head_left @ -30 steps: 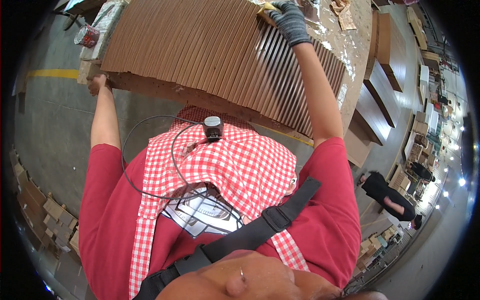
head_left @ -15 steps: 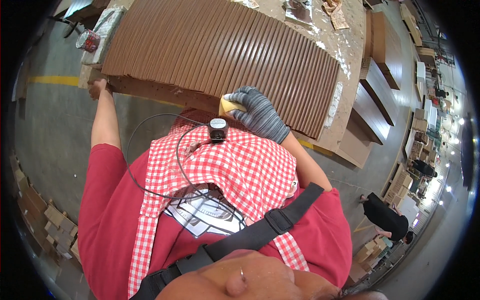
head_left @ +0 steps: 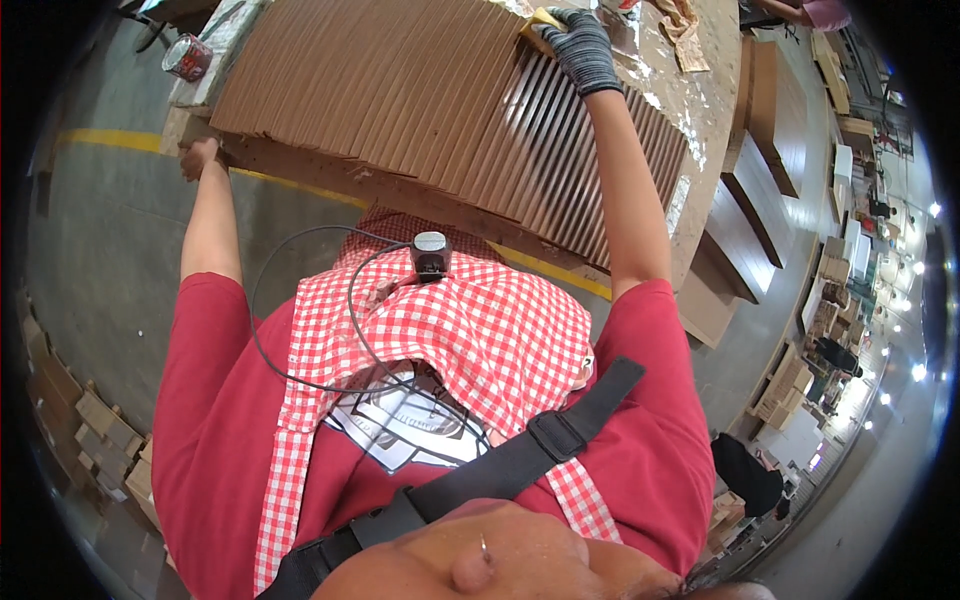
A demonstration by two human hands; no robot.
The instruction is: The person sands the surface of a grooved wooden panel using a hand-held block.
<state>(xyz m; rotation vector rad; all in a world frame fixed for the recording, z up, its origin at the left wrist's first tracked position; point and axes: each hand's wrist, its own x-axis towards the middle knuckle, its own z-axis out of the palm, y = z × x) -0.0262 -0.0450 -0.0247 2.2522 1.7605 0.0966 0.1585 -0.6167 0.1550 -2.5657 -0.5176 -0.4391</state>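
Note:
A long row of narrow brown strips [head_left: 400, 90], packed side by side, lies across a worktable [head_left: 690, 130]. My right hand [head_left: 580, 50], in a grey knitted glove, is at the far edge of the strips. Its fingers are closed on a yellow sponge [head_left: 540, 20], pressed against the strips' far ends. Wet-looking shine shows on the strips nearer than the glove. My bare left hand [head_left: 200, 160] is at the table's near left corner, fingers curled round the edge; the fingertips are partly hidden.
A paint-smeared tin [head_left: 187, 57] stands on a pale, stained block [head_left: 222, 45] at left. A crumpled cloth [head_left: 683, 32] lies on the paint-spotted tabletop. Brown panels [head_left: 755, 190] lean stacked to the right. A black cable [head_left: 265, 275] loops before my apron. Other people are farther off at right.
My right hand has moved with the sponge from the strips' near edge to their far edge, my arm stretching out. The shine on the right-hand strips has changed. My left hand stays at the corner.

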